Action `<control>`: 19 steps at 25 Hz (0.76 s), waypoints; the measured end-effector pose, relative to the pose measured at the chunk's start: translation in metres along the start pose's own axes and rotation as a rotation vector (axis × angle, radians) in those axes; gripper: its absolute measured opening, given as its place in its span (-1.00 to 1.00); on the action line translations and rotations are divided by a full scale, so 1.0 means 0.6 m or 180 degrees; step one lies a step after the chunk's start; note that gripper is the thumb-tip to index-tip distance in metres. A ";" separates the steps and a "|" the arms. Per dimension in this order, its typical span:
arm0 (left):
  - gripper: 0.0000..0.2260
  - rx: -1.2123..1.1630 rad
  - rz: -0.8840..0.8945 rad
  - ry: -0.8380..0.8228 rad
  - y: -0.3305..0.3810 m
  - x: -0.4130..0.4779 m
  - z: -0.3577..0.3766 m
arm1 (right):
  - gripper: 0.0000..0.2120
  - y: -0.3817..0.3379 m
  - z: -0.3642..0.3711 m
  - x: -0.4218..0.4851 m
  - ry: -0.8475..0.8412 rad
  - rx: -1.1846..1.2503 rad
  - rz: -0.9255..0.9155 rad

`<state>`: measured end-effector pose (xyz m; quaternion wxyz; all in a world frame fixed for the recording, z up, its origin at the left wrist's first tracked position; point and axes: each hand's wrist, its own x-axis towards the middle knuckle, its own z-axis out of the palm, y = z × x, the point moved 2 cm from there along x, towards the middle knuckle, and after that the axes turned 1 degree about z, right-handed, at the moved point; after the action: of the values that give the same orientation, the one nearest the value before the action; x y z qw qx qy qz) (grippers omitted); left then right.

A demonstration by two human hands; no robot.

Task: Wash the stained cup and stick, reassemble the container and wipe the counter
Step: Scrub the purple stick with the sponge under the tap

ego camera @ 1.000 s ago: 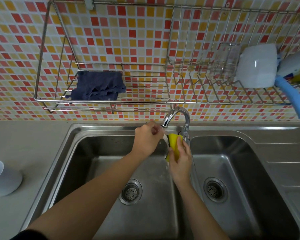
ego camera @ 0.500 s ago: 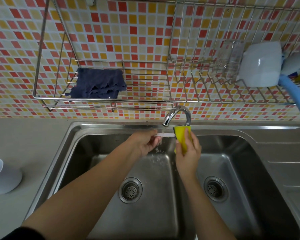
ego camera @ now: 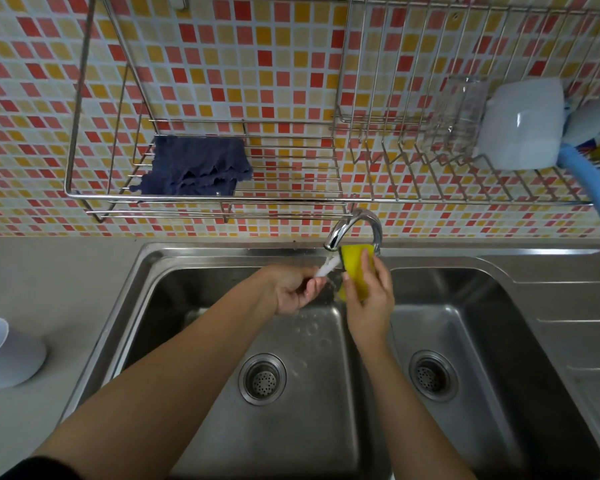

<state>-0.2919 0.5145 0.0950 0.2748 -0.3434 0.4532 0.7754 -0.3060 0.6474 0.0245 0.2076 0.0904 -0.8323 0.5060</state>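
Note:
Over the left basin of the steel sink (ego camera: 174, 271), my left hand (ego camera: 293, 291) pinches a thin white stick (ego camera: 328, 266) by one end. The stick's far end lies under the tap (ego camera: 355, 225) and against a yellow sponge (ego camera: 355, 268). My right hand (ego camera: 369, 299) grips that sponge, folded round the stick's tip. A white cup (ego camera: 6, 353) lies on its side on the grey counter at the far left, well away from both hands.
A wire rack (ego camera: 205, 202) on the tiled wall holds a dark blue cloth (ego camera: 196, 166), a clear glass (ego camera: 459, 112) and a white container (ego camera: 522, 124). A blue handle (ego camera: 589, 183) juts out at the right. The right basin has a drainboard beside it.
Both hands have risen toward the tap. The stick, first hidden between hand and sponge, now shows drawn out to the left, with the sponge at its far end.

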 end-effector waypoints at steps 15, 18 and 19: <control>-0.91 0.2749 0.2527 0.1671 0.019 0.002 -0.004 | -0.48 -0.014 0.003 -0.017 -0.0502 0.0120 0.0076; -0.90 0.3140 0.2885 0.1493 0.019 -0.010 0.005 | -0.45 0.007 0.016 -0.021 -0.0583 0.0443 0.0861; -0.89 0.3238 0.2970 0.1448 0.019 -0.015 0.005 | -0.46 0.018 0.021 -0.022 -0.0598 0.0969 0.1418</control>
<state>-0.2958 0.5112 0.1090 -0.0599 -0.0967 0.9028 0.4146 -0.3012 0.6404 0.0048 -0.0027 -0.0182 -0.7617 0.6477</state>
